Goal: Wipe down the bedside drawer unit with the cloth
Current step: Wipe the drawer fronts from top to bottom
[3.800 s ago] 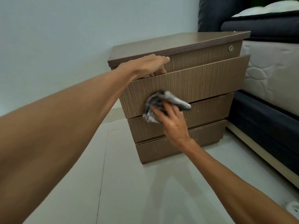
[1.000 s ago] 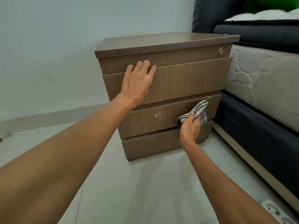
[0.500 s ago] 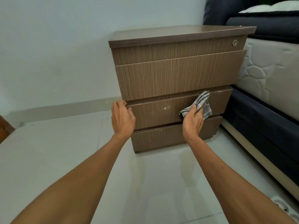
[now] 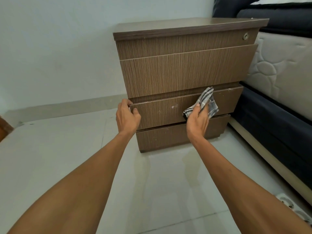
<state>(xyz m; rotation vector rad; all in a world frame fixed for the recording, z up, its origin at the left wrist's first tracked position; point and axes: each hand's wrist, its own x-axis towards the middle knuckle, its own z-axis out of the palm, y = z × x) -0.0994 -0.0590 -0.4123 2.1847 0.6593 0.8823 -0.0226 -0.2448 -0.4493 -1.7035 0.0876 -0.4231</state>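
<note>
The brown wood-grain bedside drawer unit (image 4: 185,71) stands on the floor between a pale wall and a bed. Its middle drawer (image 4: 162,112) juts out slightly and carries pale specks. My left hand (image 4: 126,115) grips that drawer's upper left corner, fingers curled over the edge. My right hand (image 4: 197,120) holds a crumpled grey-and-white checked cloth (image 4: 205,102) pressed against the right half of the same drawer front. The lowest drawer (image 4: 168,137) sits just below both hands.
A bed with a quilted white mattress (image 4: 278,70) and dark base (image 4: 270,125) stands right of the unit. A white power strip (image 4: 290,206) lies on the tiled floor (image 4: 152,191) at lower right. A brown object (image 4: 4,130) shows at the left edge.
My left hand dropped from the top drawer front to the middle drawer's left corner and closed on it. The cloth hand moved from the top drawer front down to the middle drawer's right half.
</note>
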